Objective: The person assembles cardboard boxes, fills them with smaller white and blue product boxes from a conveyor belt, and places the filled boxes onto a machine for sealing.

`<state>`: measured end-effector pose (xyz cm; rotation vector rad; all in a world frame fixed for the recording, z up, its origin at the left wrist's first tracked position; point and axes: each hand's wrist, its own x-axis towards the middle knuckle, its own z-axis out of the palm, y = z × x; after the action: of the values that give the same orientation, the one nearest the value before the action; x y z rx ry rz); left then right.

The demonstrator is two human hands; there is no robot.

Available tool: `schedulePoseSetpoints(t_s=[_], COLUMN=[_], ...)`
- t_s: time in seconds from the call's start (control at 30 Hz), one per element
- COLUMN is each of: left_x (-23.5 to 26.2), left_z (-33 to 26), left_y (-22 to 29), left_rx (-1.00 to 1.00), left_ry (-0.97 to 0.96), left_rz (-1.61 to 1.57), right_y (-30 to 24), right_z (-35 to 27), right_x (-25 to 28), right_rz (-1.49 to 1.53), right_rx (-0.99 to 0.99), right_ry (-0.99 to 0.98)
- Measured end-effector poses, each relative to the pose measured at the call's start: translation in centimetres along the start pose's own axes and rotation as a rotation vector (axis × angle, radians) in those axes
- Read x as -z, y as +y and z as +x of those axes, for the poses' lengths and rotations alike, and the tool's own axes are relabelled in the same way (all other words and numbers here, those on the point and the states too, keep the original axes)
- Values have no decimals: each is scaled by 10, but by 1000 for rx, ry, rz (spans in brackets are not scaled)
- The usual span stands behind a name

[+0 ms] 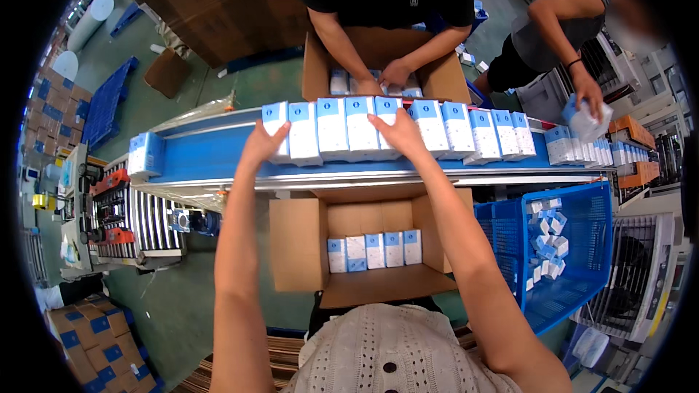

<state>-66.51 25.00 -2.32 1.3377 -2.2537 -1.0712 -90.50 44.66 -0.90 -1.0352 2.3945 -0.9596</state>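
Note:
A row of white-and-blue tissue packs (332,127) stands upright on the blue conveyor belt (196,159) in front of me. My left hand (263,143) presses against the left end of the row, thumb on the front of the end pack. Several packs to the right, my right hand (398,133) grips the row with its thumb on a pack's front. Together the two hands squeeze the packs between them; some fingers are hidden behind. Below the belt, close to my body, sits an open cardboard box (300,244) with a row of the same packs (374,250) inside.
Across the belt, a person in black reaches into another carton (444,80) holding packs. At the right, a second person handles a plastic-wrapped pack (586,120). A blue crate (575,298) with loose packs is right of my box. One pack (145,155) stands at the belt's left end.

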Motion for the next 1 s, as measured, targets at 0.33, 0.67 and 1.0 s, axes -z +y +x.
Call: schedulePoseSetpoints(t_s=[0.33,0.67,1.0], left_x=[48,-197,-233], left_z=[-171,-177,-147], left_y=[82,-80,-35], left_rx=[-175,208,62], left_ry=[-170,-215,-979], left_rz=[-49,-239,1142], right_y=[-10,166,167], right_z=[-156,-181,-121], right_x=[112,-33,-74], right_rz=[129,-178,-881], right_rx=[48,-51,-192], right_ry=[78,-204,-944])
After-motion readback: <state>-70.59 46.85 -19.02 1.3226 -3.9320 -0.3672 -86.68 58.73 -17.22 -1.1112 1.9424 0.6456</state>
